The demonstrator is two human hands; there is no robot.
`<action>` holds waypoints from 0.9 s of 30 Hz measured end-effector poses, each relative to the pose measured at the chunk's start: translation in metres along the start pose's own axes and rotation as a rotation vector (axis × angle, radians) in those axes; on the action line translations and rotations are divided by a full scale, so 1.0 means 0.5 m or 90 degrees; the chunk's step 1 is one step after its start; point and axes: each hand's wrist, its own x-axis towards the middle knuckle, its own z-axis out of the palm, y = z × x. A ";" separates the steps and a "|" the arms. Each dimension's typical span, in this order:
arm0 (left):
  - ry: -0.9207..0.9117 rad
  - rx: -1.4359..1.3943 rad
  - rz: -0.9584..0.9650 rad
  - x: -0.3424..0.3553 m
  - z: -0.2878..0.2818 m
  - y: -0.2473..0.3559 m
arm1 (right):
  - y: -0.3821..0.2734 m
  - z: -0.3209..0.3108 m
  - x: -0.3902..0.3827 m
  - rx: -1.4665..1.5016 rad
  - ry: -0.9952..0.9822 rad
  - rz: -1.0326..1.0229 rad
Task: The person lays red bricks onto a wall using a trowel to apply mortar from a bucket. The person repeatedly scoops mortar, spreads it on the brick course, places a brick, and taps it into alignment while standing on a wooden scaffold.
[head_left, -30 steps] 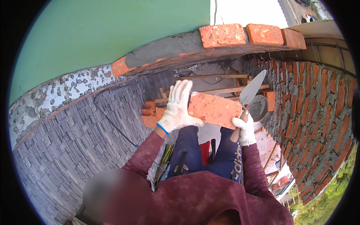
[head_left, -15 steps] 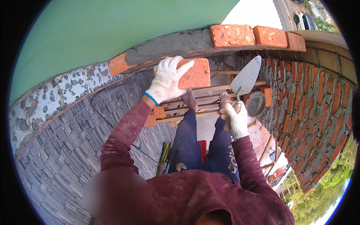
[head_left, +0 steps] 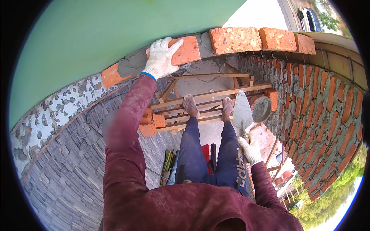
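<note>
On the far left there is a grey wall of stone-like strips (head_left: 77, 154), and above it runs a patchy white band (head_left: 58, 106). Next, an orange end brick (head_left: 111, 76) sits on the curved wall top, and beside it is grey mortar (head_left: 133, 64). The left hand (head_left: 160, 59), in a white glove with blue cuff, is spread over the left part of a brick (head_left: 187, 51) and grips it, thumb lying across its face. This brick is on the wall top, with mortar visible on both its sides (the contact underneath is hidden, so I cannot tell how firmly it sits). Lower down, a small pile of bricks (head_left: 148, 129) stands at the end of wooden planks (head_left: 216, 95), where the person's feet are placed. To the right of the held brick, apart from it, three bricks (head_left: 236, 40) stand in a row. Below them, the right hand (head_left: 251, 149), also gloved, is closed around the handle of a trowel (head_left: 242, 111), its blade pointing away from the person. Near the blade is a round bucket (head_left: 261, 121); farther right rises a rough brick wall (head_left: 320, 115).
</note>
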 end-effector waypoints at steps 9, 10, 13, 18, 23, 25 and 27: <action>-0.076 -0.004 -0.016 0.032 0.021 0.000 | -0.035 0.004 0.008 -0.021 -0.049 0.023; -0.072 -0.001 -0.017 0.032 0.025 0.000 | -0.045 0.003 0.006 -0.026 -0.058 0.028; -0.052 -0.008 -0.031 0.038 0.036 0.014 | 0.012 -0.012 0.033 -0.153 -0.031 -0.160; 0.037 0.035 -0.006 0.022 0.058 0.010 | -0.073 0.003 0.032 -0.264 0.011 -0.329; 0.102 0.054 -0.026 0.005 0.058 0.051 | -0.196 0.023 0.049 -0.389 0.143 -0.584; 0.124 0.056 -0.031 -0.024 0.072 0.053 | -0.275 0.043 0.079 -0.429 0.129 -0.645; 0.143 0.026 -0.055 -0.041 0.078 0.062 | -0.339 0.064 0.127 -0.491 0.118 -0.700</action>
